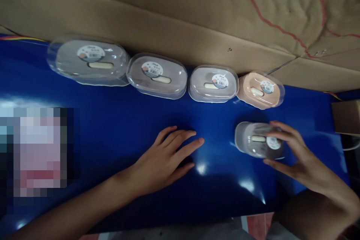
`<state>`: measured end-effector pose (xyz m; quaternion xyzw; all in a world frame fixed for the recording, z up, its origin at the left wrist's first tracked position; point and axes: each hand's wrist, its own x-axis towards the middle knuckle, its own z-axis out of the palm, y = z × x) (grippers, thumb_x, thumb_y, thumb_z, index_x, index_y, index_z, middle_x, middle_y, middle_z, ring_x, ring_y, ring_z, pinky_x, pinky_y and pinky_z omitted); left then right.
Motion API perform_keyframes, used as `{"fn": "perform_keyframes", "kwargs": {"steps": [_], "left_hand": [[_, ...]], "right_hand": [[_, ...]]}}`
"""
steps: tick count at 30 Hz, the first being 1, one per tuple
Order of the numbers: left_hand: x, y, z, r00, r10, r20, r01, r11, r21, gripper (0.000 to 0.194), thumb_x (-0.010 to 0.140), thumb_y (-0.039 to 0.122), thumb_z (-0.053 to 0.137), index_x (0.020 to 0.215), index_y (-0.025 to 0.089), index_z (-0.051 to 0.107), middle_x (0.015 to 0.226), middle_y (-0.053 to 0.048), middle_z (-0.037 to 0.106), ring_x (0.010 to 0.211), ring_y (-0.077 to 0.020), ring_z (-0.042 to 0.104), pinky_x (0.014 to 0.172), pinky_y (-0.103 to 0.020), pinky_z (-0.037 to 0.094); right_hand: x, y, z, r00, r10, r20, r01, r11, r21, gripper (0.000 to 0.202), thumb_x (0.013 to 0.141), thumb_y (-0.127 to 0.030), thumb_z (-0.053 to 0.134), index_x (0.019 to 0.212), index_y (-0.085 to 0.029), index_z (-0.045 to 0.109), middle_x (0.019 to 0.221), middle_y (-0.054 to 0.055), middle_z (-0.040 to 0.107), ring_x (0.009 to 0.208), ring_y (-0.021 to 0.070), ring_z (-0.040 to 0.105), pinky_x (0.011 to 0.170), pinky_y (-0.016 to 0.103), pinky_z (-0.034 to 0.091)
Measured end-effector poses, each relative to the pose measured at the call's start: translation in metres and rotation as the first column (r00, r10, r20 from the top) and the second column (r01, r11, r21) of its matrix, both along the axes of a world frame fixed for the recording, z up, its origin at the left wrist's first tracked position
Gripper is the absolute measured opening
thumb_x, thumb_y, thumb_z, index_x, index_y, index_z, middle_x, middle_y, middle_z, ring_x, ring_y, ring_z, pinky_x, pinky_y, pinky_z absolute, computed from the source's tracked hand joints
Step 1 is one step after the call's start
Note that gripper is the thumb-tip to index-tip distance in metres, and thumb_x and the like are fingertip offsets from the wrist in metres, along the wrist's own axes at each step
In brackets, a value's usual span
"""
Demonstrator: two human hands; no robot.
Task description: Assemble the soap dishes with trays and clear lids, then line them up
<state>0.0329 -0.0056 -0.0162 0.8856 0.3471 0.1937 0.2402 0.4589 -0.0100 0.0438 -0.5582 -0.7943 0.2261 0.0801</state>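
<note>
Blue glossy tabletop (pixel 112 135) is bearing the left hand (pixel 165 157), lying flat with fingers spread and holding nothing. Right of it, the right hand (pixel 295 153) is cupping a grey lidded box (pixel 257 139). Farther back, four lidded boxes (pixel 157 75) are already sitting in a row along the cardboard (pixel 168 18).

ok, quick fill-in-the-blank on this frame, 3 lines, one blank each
1. Along the cardboard stands a row of ____ lidded boxes.
2. The right hand grips the grey box; the left hand lies flat on the ____ table.
3. The peach box is at the row's ____ end.

Missing: four; blue; right
</note>
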Motion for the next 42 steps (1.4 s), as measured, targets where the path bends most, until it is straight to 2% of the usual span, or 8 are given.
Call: {"fn": "perform_keyframes", "kwargs": {"steps": [4, 10, 15, 18, 21, 27, 36, 42], "left_hand": [[0.0, 0.0, 0.0, 1.0, -0.003, -0.004, 0.003, 1.0, 0.006, 0.049, 0.108, 0.025, 0.058, 0.156, 0.018, 0.048, 0.146, -0.016, 0.064, 0.134, -0.0318, 0.061, 0.12, -0.057, 0.04], [0.0, 0.0, 0.0, 1.0, -0.005, -0.02, 0.005, 1.0, 0.024, 0.048, 0.109, 0.025, 0.055, 0.156, 0.019, 0.048, 0.146, -0.016, 0.064, 0.135, -0.0316, 0.061, 0.12, -0.056, 0.039], [0.001, 0.0, 0.0, 1.0, -0.009, -0.017, 0.009, 0.999, 0.04, 0.046, 0.109, 0.024, 0.054, 0.155, 0.018, 0.05, 0.144, -0.016, 0.065, 0.135, -0.0317, 0.061, 0.12, -0.056, 0.039], [0.001, 0.0, 0.0, 1.0, -0.011, -0.008, 0.011, 0.999, 0.043, 0.045, 0.109, 0.024, 0.054, 0.154, 0.018, 0.051, 0.144, -0.016, 0.065, 0.135, -0.0315, 0.061, 0.12, -0.055, 0.038], [0.001, -0.001, 0.0, 1.0, -0.018, -0.006, 0.019, 0.998, 0.053, 0.044, 0.11, 0.024, 0.053, 0.153, 0.019, 0.052, 0.145, -0.016, 0.065, 0.136, -0.0315, 0.06, 0.12, -0.055, 0.037], [0.001, -0.003, -0.002, 1.0, -0.016, -0.025, 0.017, 0.998, 0.066, 0.047, 0.109, 0.028, 0.058, 0.155, 0.02, 0.052, 0.147, -0.015, 0.064, 0.137, -0.0314, 0.06, 0.122, -0.055, 0.037], [0.0, -0.002, -0.001, 0.999, -0.023, -0.033, 0.026, 0.995, 0.099, 0.041, 0.111, 0.026, 0.053, 0.151, 0.02, 0.054, 0.146, -0.015, 0.065, 0.136, -0.0302, 0.061, 0.121, -0.056, 0.041], [-0.013, 0.015, 0.003, 0.999, 0.04, -0.022, -0.036, 0.984, 0.176, 0.035, 0.11, 0.023, 0.057, 0.145, 0.02, 0.057, 0.143, -0.014, 0.066, 0.128, -0.0275, 0.065, 0.112, -0.047, 0.051]], "right_hand": [[0.047, -0.003, -0.007, 0.978, -0.204, 0.039, 0.199, 0.976, 0.091, 0.068, 0.089, -0.064, 0.074, 0.15, -0.041, 0.056, 0.168, 0.007, 0.05, 0.16, 0.0381, 0.041, 0.128, 0.066, 0.036], [0.067, 0.003, -0.027, 0.812, -0.519, 0.267, 0.416, 0.836, 0.359, 0.069, 0.099, -0.068, 0.05, 0.164, -0.045, 0.046, 0.18, 0.004, 0.03, 0.167, 0.0417, 0.022, 0.127, 0.073, 0.027], [0.073, 0.025, -0.047, 0.736, -0.646, 0.204, 0.454, 0.693, 0.56, 0.065, 0.096, -0.057, 0.059, 0.157, -0.037, 0.058, 0.175, 0.014, 0.038, 0.157, 0.0497, 0.039, 0.115, 0.08, 0.037], [0.073, 0.039, -0.055, 0.738, -0.675, 0.017, 0.501, 0.564, 0.657, 0.062, 0.084, -0.052, 0.074, 0.137, -0.02, 0.074, 0.146, 0.024, 0.062, 0.134, 0.0455, 0.061, 0.105, 0.065, 0.053], [0.067, 0.046, -0.062, 0.7, -0.71, -0.081, 0.569, 0.485, 0.664, 0.043, 0.083, -0.044, 0.073, 0.114, -0.016, 0.077, 0.111, 0.017, 0.069, 0.104, 0.035, 0.069, 0.09, 0.052, 0.06], [0.05, 0.049, -0.075, 0.836, -0.548, 0.03, 0.447, 0.71, 0.544, 0.043, 0.098, -0.04, 0.056, 0.129, -0.015, 0.073, 0.127, 0.018, 0.072, 0.126, 0.0309, 0.064, 0.114, 0.048, 0.05], [0.042, 0.045, -0.066, 0.868, -0.476, 0.14, 0.389, 0.828, 0.404, 0.059, 0.106, -0.053, 0.049, 0.147, -0.013, 0.064, 0.144, 0.021, 0.067, 0.142, 0.0301, 0.058, 0.124, 0.046, 0.044], [0.035, 0.029, -0.072, 0.847, -0.449, 0.286, 0.354, 0.876, 0.327, 0.078, 0.109, -0.066, 0.031, 0.163, -0.013, 0.048, 0.166, 0.027, 0.047, 0.156, 0.0427, 0.046, 0.126, 0.064, 0.04]]}}
